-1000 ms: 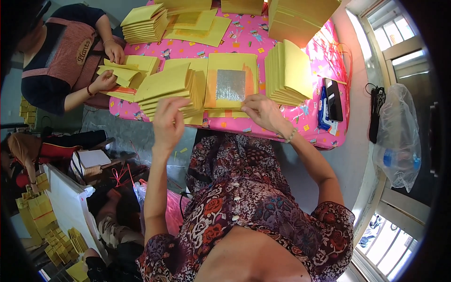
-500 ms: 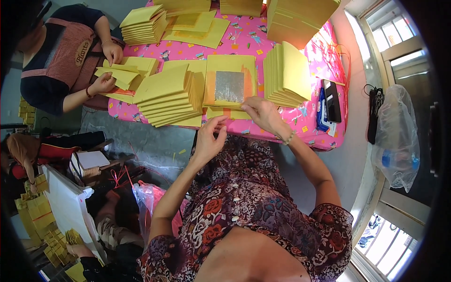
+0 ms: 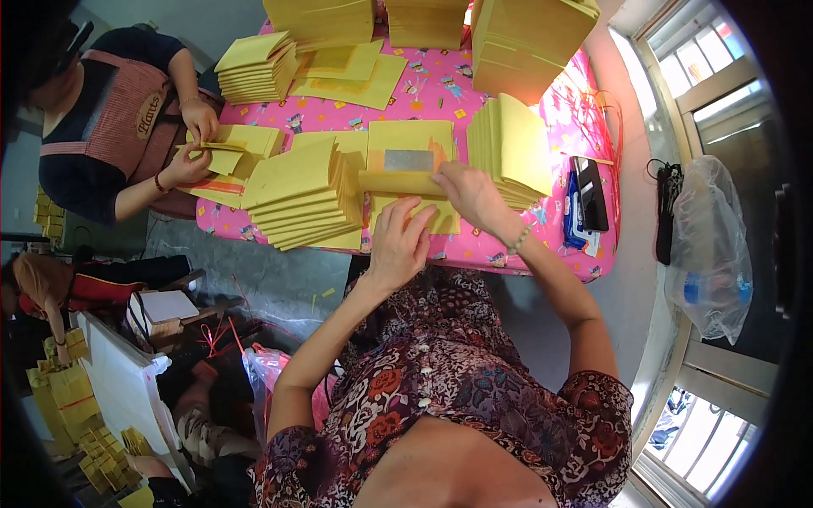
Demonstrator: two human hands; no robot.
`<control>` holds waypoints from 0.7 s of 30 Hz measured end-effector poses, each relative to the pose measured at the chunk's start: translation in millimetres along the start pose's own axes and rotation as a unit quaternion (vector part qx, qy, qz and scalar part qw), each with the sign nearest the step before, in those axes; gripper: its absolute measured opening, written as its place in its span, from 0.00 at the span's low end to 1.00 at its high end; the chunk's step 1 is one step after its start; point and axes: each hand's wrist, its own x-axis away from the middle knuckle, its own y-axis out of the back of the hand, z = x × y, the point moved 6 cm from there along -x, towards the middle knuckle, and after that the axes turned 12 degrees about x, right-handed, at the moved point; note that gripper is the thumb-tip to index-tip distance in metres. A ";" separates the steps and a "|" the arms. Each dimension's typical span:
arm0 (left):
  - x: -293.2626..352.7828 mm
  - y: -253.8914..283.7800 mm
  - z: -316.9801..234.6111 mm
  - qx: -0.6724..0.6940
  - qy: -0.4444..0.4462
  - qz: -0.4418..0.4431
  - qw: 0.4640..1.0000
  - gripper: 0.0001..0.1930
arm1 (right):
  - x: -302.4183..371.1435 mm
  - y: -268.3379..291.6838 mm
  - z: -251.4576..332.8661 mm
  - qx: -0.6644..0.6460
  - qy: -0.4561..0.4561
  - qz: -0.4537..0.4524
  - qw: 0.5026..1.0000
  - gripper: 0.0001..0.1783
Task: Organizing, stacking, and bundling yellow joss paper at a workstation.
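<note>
A yellow paper sheet (image 3: 432, 129) lies before me on the pink table, with an orange patch and a silver square (image 3: 409, 161) on it. Its near edge is turned up and over, covering the lower part of the square. My right hand (image 3: 476, 196) pinches the turned edge at its right end. Just below the fold, my left hand (image 3: 401, 247) has its fingers apart, tips close to the paper; whether they touch it I cannot tell. More yellow paper shows beneath. Stacks of folded yellow paper stand to the left (image 3: 292, 190) and right (image 3: 518, 148) of the sheet.
A co-worker (image 3: 127, 118) at the left handles yellow paper. Tall yellow paper stacks (image 3: 533, 51) line the far side of the pink-covered table (image 3: 423, 76). A black phone (image 3: 591, 193) and a blue packet lie at the right edge, near red strings.
The sheet's near edge has been lifted and folded away from me, over part of the silver square. My right hand moved with it, and my left hand came closer to the fold.
</note>
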 end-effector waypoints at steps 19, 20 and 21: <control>-39.7 -43.4 73.5 -0.141 0.090 0.061 0.984 0.40 | -146.3 -44.7 -84.6 0.213 0.002 0.293 0.932 0.26; -39.9 -46.5 74.3 -0.142 0.088 0.068 0.984 0.40 | -147.2 -47.1 -92.8 0.230 -0.009 0.290 0.929 0.26; -38.4 -45.8 75.7 -0.144 0.089 0.067 0.983 0.40 | -148.9 -46.3 -86.3 0.230 -0.005 0.290 0.929 0.26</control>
